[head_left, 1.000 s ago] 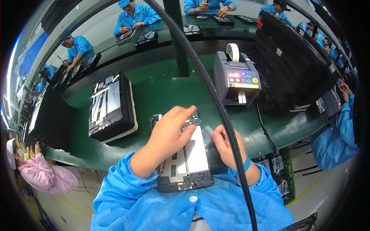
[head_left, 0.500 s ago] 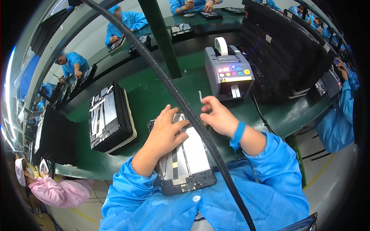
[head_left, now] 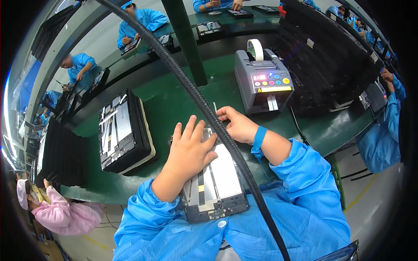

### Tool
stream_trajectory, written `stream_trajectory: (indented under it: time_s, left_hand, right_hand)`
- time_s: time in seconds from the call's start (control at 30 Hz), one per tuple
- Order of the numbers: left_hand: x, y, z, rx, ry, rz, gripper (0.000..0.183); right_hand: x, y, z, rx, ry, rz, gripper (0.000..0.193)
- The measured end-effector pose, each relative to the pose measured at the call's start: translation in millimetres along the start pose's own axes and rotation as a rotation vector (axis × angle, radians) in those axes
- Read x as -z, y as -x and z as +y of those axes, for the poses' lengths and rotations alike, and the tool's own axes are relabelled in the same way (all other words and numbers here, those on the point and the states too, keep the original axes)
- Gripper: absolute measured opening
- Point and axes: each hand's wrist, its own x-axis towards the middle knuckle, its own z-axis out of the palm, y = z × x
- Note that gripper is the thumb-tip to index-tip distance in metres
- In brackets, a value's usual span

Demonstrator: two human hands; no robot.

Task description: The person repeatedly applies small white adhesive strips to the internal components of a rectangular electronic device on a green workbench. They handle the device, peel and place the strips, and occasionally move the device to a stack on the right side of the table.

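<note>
In front of me lies an opened tablet [head_left: 224,176] with silver battery panels and dark circuit parts at its near end; its near edge is against my blue coat. My left hand [head_left: 187,150] rests on its upper left part, fingers spread. Over the tablet's far right corner, my right hand [head_left: 241,127] pinches a short, thin white strip of tape [head_left: 214,107] between thumb and finger. A blue band circles the right wrist. A braided black cable [head_left: 193,95] crosses the view and hides part of the tablet and the right fingertips.
A grey tape dispenser [head_left: 263,85] with a white roll stands beyond my right hand. Stacked opened tablets [head_left: 119,135] sit to the left; tall black stacks [head_left: 326,65] rise at the right. A green post [head_left: 187,43] stands at the back. Several people work around the green table [head_left: 163,102].
My right hand has moved left with the tape strip, closer to the left hand and the tablet's far end. The left fingers have spread and shifted slightly up.
</note>
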Motion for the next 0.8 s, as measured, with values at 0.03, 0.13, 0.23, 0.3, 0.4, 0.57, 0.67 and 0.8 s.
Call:
stream_trajectory:
  time_s: [0.03,0.13,0.23,0.3,0.4,0.57,0.67,0.8]
  left_hand:
    - [1.3,-0.1,1.9,0.012,-0.016,-0.014,0.048]
    - [-0.3,1.9,2.5,0.065,0.001,-0.056,0.048]
    - [-5.1,4.1,0.1,0.108,0.064,-0.077,0.048]
    - [-8.1,6.5,-1.0,0.124,0.102,-0.085,0.047]
    - [-8.8,5.8,-3.7,0.132,0.157,-0.088,0.044]
    - [-10.6,4.4,-6.5,0.15,0.257,-0.07,0.037]
    - [-11.6,3.9,-11.0,0.136,0.287,-0.063,0.029]
    - [-8.9,-1.0,-12.5,0.19,0.383,-0.061,0.023]
  right_hand:
    - [0.0,2.1,-0.6,-0.01,-0.04,-0.002,0.072]
    - [2.5,1.8,2.6,-0.055,-0.178,-0.018,0.071]
    - [1.5,0.2,1.8,-0.032,-0.152,-0.001,0.064]
    - [-1.8,-3.2,8.2,0.066,-0.027,0.024,0.06]
    - [-2.9,-3.0,12.9,0.187,0.079,0.141,0.043]
    - [14.8,-0.4,-19.3,0.229,0.207,-0.194,0.012]
    - [20.8,3.5,-55.0,0.218,0.71,-0.386,0.018]
    - [20.6,-10.1,-59.6,0.136,0.813,-0.479,0.018]
